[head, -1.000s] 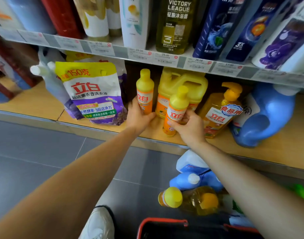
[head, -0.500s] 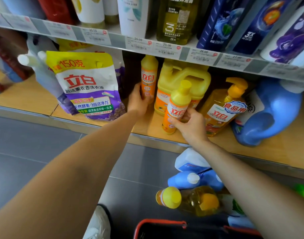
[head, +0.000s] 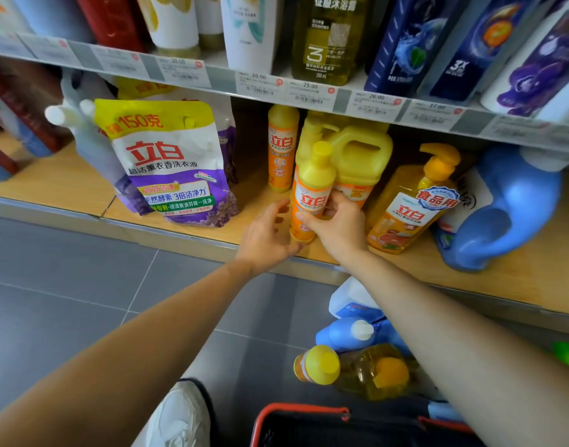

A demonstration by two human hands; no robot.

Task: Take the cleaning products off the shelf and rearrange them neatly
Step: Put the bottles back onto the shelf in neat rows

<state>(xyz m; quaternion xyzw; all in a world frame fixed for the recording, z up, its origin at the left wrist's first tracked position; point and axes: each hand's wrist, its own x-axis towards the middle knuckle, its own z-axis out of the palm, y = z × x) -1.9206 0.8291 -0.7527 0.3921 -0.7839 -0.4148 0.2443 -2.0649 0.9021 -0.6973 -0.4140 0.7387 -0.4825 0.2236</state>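
On the wooden lower shelf (head: 51,179) a slim orange dish-soap bottle with a yellow cap (head: 312,195) stands near the front edge. My right hand (head: 339,225) is wrapped around its lower right side. Fingers spread, my left hand (head: 265,235) sits against the bottle's lower left and grips nothing. A second slim orange bottle (head: 281,150) stands free further back, left of a yellow handled jug (head: 357,156). An orange pump bottle (head: 409,208) leans to the right of my right hand.
A purple-and-white detergent pouch (head: 170,162) leans at the left, and a blue jug (head: 509,214) lies at the right. The upper shelf with its price-tag rail (head: 309,91) hangs close overhead. Below, a red-rimmed basket (head: 309,421) and bottles (head: 318,364) sit by my shoe.
My left hand let go of the rear slim bottle, which now stands further back, and came down to the front bottle. My right hand has stayed on the front bottle.
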